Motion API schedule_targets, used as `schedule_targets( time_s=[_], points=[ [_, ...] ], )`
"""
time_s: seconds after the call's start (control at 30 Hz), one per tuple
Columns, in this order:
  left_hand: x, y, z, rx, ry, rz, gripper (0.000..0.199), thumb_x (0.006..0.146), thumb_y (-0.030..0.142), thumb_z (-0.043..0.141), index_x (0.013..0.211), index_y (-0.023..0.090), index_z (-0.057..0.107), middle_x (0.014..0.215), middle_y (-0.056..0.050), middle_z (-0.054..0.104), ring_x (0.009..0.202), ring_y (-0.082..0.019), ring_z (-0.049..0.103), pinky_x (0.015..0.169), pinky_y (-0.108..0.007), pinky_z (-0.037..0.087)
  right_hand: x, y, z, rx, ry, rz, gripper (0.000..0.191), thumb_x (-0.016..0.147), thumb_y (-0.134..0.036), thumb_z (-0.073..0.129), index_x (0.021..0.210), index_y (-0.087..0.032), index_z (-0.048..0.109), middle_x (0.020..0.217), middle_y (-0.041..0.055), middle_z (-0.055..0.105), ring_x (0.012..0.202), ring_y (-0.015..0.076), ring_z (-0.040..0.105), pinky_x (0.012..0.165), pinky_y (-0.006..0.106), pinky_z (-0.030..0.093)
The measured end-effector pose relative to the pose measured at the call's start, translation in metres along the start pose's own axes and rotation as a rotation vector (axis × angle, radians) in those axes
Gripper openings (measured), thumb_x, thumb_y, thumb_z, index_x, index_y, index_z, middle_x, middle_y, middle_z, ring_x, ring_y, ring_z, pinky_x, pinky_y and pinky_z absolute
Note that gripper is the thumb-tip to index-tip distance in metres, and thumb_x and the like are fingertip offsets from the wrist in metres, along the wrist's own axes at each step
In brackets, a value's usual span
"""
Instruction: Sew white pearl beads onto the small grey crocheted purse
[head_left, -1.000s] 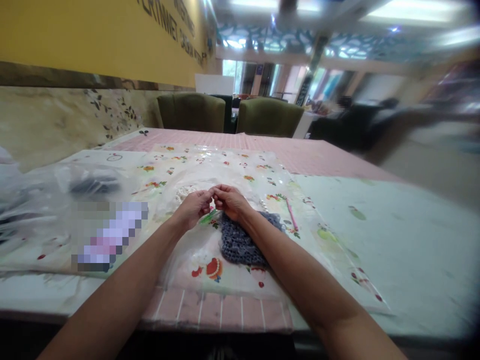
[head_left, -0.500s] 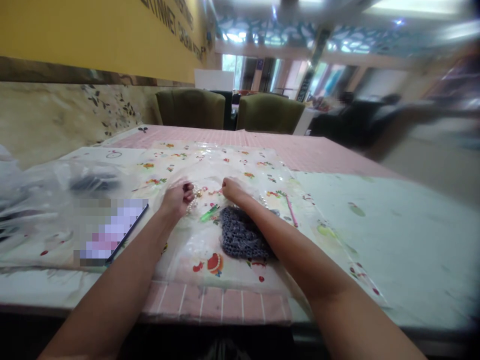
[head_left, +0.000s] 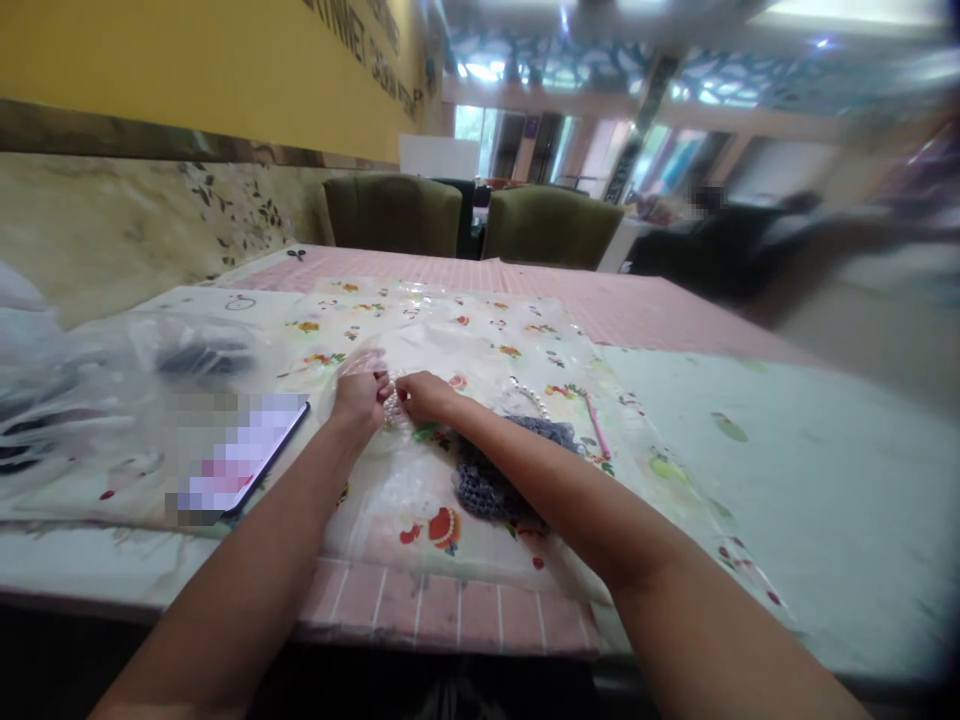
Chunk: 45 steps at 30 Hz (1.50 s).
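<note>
Bright ceiling light [head_left: 855, 18], daylit windows [head_left: 475, 136], glare on the plastic sheet [head_left: 401, 490], heavy blur at right

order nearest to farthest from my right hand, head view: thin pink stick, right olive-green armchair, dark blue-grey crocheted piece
1. Dark blue-grey crocheted piece: right of your right hand
2. Thin pink stick: farther right
3. Right olive-green armchair: background

Left: yellow wall [head_left: 187, 70] with dark lettering [head_left: 380, 64], above a cream, marble-like lower panel [head_left: 97, 220] bearing a leaf pattern [head_left: 266, 208]. Two olive-green chairs [head_left: 394, 217] stand beyond the far edge of the surface [head_left: 750, 420]. Rear: bright windows [head_left: 474, 130] beneath a bluish openwork band [head_left: 555, 70]; ceiling lights [head_left: 862, 18] lit, right side of room blurred.
</note>
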<state>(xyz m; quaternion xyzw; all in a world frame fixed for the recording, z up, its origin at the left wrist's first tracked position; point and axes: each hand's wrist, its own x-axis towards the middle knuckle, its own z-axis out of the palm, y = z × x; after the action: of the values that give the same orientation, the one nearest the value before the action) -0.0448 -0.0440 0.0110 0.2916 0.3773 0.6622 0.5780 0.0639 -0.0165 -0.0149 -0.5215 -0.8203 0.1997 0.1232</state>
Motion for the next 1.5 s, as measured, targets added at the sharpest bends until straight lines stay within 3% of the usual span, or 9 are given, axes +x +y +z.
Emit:
schedule_targets(
  time_s=[0.13, 0.33, 0.47, 0.53, 0.7, 0.9, 1.1, 1.27, 1.5],
  points=[
    [0.002, 0.001, -0.002, 0.026, 0.002, -0.035, 0.024, 0.073, 0.01, 0.054, 0.066, 0.02, 0.034, 0.049, 0.01, 0.032, 0.036, -0.002, 0.024, 0.037, -0.014, 0.015, -0.002, 0.005, -0.008, 0.175, 0.052, 0.013, 0.014, 0.075, -0.005, 0.055, 0.068, -0.016, 0.057, 0.078, 0.0063, 0.065, 0.083, 0.019, 0.059, 0.074, 0.027, 0.043],
    [-0.003, 0.0, 0.002, 0.149, -0.101, -0.135, 0.02, 0.078, 0.015, 0.057, 0.069, 0.019, 0.039, 0.047, 0.011, 0.031, 0.034, -0.003, 0.019, 0.035, -0.015, 0.011, -0.043, 0.015, -0.03, 0.678, 0.099, 0.036, 0.018, 0.093, -0.023, 0.035, 0.081, -0.019, 0.047, 0.062, -0.0046, 0.044, 0.045, 0.0069, 0.036, 0.046, 0.02, 0.032],
    [-0.016, -0.009, 0.008, 0.282, -0.241, -0.207, 0.009, 0.08, 0.021, 0.063, 0.079, 0.016, 0.055, 0.047, 0.011, 0.03, 0.034, -0.002, 0.018, 0.034, -0.015, 0.01, -0.068, 0.026, -0.029, 1.359, 0.125, 0.016, 0.015, 0.083, -0.03, 0.059, 0.083, -0.015, 0.055, 0.061, -0.0068, 0.045, 0.043, 0.0036, 0.033, 0.042, 0.018, 0.022],
    [-0.022, -0.015, 0.011, 0.339, -0.316, -0.242, 0.017, 0.078, 0.026, 0.069, 0.077, 0.015, 0.057, 0.048, 0.011, 0.03, 0.035, -0.002, 0.02, 0.035, -0.015, 0.01, -0.072, 0.031, -0.027, 1.477, 0.159, -0.006, 0.017, 0.077, -0.028, 0.067, 0.082, -0.014, 0.058, 0.062, -0.0059, 0.049, 0.044, 0.0037, 0.038, 0.042, 0.017, 0.024],
    [-0.027, -0.024, 0.014, 0.397, -0.399, -0.234, 0.035, 0.072, 0.042, 0.078, 0.075, 0.016, 0.055, 0.05, 0.011, 0.029, 0.039, -0.002, 0.02, 0.036, -0.016, 0.011, -0.073, 0.037, -0.025, 1.527, 0.175, -0.025, 0.012, 0.076, -0.023, 0.067, 0.08, -0.015, 0.059, 0.058, -0.0065, 0.051, 0.043, 0.0045, 0.039, 0.041, 0.018, 0.026],
    [-0.026, -0.028, 0.014, 0.428, -0.449, -0.175, 0.04, 0.064, 0.045, 0.082, 0.079, 0.014, 0.06, 0.051, 0.01, 0.033, 0.04, -0.002, 0.019, 0.038, -0.019, 0.01, -0.072, 0.039, -0.024, 1.477, 0.162, -0.069, 0.019, 0.075, -0.027, 0.067, 0.088, -0.018, 0.056, 0.055, -0.0077, 0.053, 0.041, 0.005, 0.039, 0.039, 0.017, 0.026],
    [-0.024, -0.034, 0.012, 0.541, -0.372, 0.078, 0.034, 0.068, 0.043, 0.077, 0.082, 0.015, 0.064, 0.056, 0.004, 0.052, 0.042, -0.005, 0.029, 0.041, -0.021, 0.018, -0.073, 0.04, -0.023, 1.505, 0.141, -0.035, 0.028, 0.075, -0.031, 0.072, 0.087, -0.021, 0.048, 0.057, -0.0082, 0.055, 0.041, 0.0056, 0.041, 0.04, 0.016, 0.027],
    [-0.025, -0.035, 0.012, 0.678, -0.343, 0.324, 0.018, 0.074, 0.032, 0.072, 0.081, 0.016, 0.068, 0.054, 0.004, 0.051, 0.051, -0.009, 0.039, 0.05, -0.021, 0.029, -0.073, 0.039, -0.023, 1.534, 0.054, 0.041, 0.033, 0.08, -0.039, 0.074, 0.078, -0.018, 0.048, 0.057, -0.0063, 0.054, 0.041, 0.0035, 0.037, 0.039, 0.015, 0.025],
    [-0.028, -0.032, 0.014, 0.711, -0.323, 0.4, 0.017, 0.077, 0.032, 0.071, 0.084, 0.017, 0.072, 0.055, 0.004, 0.046, 0.052, -0.011, 0.037, 0.051, -0.023, 0.027, -0.072, 0.037, -0.026, 1.677, 0.037, 0.091, 0.026, 0.088, -0.026, 0.067, 0.077, -0.018, 0.045, 0.053, -0.0086, 0.047, 0.038, 0.0021, 0.029, 0.039, 0.014, 0.017]
  ],
)
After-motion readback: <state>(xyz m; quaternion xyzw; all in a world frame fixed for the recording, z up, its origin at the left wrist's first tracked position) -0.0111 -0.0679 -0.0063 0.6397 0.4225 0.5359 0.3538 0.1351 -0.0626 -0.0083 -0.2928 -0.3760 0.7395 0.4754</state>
